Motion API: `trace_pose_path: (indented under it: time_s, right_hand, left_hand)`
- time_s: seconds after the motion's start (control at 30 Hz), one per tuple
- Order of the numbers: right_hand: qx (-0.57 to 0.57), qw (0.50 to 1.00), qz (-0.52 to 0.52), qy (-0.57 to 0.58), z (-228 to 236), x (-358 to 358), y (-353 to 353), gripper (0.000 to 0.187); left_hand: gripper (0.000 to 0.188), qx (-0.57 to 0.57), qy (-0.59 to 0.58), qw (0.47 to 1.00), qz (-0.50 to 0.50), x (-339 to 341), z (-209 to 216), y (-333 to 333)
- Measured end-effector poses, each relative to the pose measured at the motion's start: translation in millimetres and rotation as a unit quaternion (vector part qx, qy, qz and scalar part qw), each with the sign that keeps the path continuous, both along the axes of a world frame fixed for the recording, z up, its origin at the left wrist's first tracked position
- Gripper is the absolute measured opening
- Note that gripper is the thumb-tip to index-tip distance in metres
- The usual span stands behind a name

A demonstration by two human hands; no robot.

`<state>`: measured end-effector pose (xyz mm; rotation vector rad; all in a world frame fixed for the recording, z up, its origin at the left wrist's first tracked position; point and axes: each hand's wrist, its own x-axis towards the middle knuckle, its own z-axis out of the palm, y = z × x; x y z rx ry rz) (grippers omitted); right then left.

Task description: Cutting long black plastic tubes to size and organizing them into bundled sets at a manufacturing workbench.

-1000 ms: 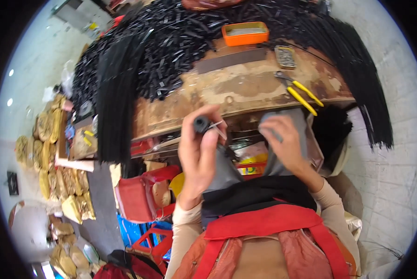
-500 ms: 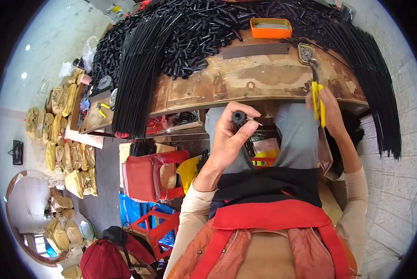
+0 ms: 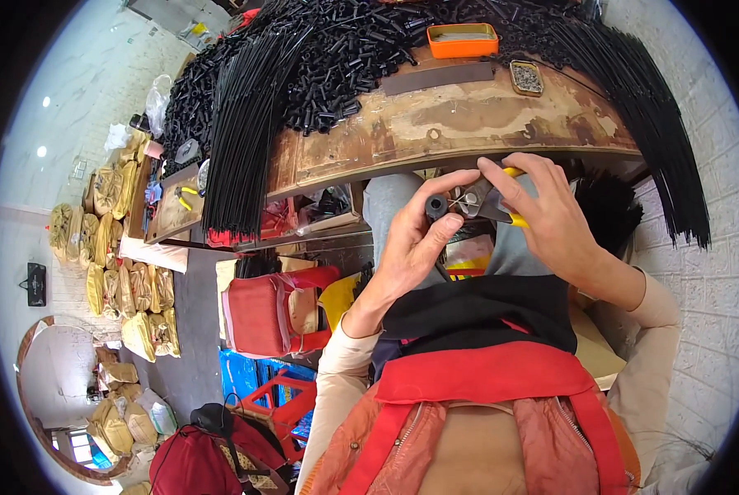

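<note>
My left hand [image 3: 407, 235] is closed round a black tubular plastic part [image 3: 437, 208], its round open end turned up above my lap. A thin metal pin or wire sticks out beside the part, near my thumb. My right hand [image 3: 555, 214] grips yellow-handled pliers [image 3: 493, 208]. Their metal jaws are at the pin, right beside the black part. Whether the jaws have closed on the pin, I cannot make out. Both hands are close together just off the table's front edge, their index fingertips nearly meeting.
On the wooden table [image 3: 435, 153] lies a heap of black plastic parts [image 3: 345, 62], with bundles of black rods [image 3: 246, 140] hanging over the edge. An orange tin [image 3: 463, 43], a small tin of metal bits [image 3: 526, 78] and a dark flat bar [image 3: 438, 78] stand behind. A red padded chair [image 3: 258, 316] is at left.
My right hand has brought the pliers from beside the small tin, down and left to the black part. My left hand keeps its hold, having shifted slightly right.
</note>
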<state>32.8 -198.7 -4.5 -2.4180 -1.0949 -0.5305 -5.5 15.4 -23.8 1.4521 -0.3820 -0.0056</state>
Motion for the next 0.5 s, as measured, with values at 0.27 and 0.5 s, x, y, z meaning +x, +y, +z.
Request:
trace_pose_path:
  time_s: [0.27, 0.5]
  right_hand:
    - [-0.01, 0.998, 0.048, -0.046, 8, 4, -17, 0.049]
    - [0.071, 0.532, 0.101, 0.838, 40, -12, -21, 0.043]
  left_hand:
    - [0.041, 0.035, -0.025, 0.998, 0.038, -5, -2, 2]
    - [0.044, 0.018, 0.064, 0.992, -0.108, -12, -1, 8]
